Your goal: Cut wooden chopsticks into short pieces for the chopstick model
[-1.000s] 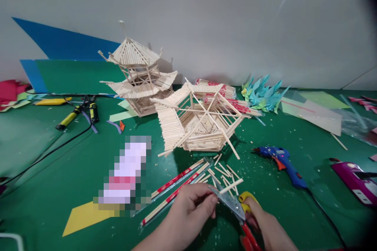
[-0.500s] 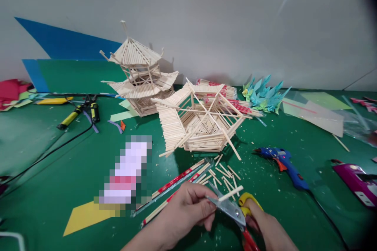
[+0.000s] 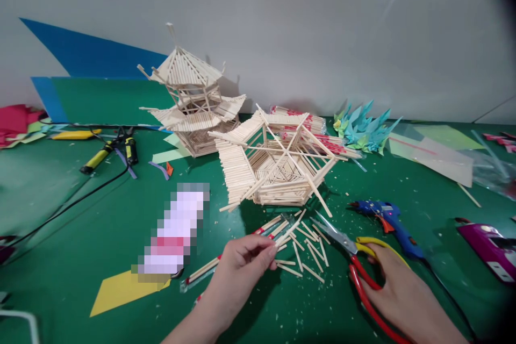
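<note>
Between thumb and fingers, my left hand (image 3: 246,269) pinches a thin wooden stick (image 3: 291,228) that points up and to the right. My right hand (image 3: 397,285) grips the red and yellow handles of the scissors (image 3: 347,244), whose blades are apart and clear of the stick. Short cut stick pieces (image 3: 316,255) lie scattered on the green table between the hands. Just beyond stands a hexagonal stick frame (image 3: 282,193), its left and back roof sections covered with sticks. Wrapped chopsticks (image 3: 207,269) lie partly under my left hand.
A stick pagoda (image 3: 193,102) stands behind on the left. A blue glue gun (image 3: 397,226) with a cord lies at right, near a purple device (image 3: 486,250). Cutters (image 3: 107,153), yellow paper (image 3: 121,293) and a blurred package (image 3: 175,234) are at left. Blue-green folded paper (image 3: 366,126) sits behind.
The scissors have moved right, away from my left hand, and their blades point up-left. My left hand has shifted slightly left, its stick now angled upward. More cut pieces lie on the table.
</note>
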Demonstrator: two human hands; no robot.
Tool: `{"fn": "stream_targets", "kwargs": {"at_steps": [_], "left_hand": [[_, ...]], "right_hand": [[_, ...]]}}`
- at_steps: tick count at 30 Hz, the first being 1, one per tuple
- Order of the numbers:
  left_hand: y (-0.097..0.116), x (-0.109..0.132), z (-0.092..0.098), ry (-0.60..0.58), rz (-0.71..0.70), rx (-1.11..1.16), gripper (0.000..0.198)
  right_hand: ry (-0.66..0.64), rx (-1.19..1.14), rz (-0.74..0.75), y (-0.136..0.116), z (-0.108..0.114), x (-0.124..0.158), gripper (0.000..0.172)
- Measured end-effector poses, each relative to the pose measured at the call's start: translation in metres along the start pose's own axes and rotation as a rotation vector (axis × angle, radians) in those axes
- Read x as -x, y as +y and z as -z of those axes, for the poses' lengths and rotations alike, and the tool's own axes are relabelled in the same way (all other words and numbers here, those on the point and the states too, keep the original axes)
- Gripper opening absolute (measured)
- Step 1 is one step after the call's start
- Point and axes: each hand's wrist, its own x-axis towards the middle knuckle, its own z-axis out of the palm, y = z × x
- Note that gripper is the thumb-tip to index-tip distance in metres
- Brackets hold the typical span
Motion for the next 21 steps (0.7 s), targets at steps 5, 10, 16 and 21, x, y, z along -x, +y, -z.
{"fn": "stream_targets", "kwargs": {"at_steps": [5, 10, 16, 21], "left_hand": [[-0.006, 0.002, -0.009, 0.035, -0.228, -0.37, 0.019], [-0.009, 0.01, -0.016, -0.133, -0.396, -0.634, 0.023], [-0.044, 0.022, -0.015, -0.3, -0.664, -0.965, 0.019], [-0.08, 0.027, -0.015, -0.37, -0.778, -0.909, 0.056]], "right_hand": [[0.214, 0.126, 0.191, -0.005, 0.015, 0.004, 0.049], [0.331, -0.118, 0.591, -0.065, 0.036, 0.008, 0.029], [-0.007, -0.135, 0.805, -0.098, 0.013, 0.015, 0.009], [-0.31, -0.213, 0.868, -0.091, 0.0, 0.018, 0.033]]}}
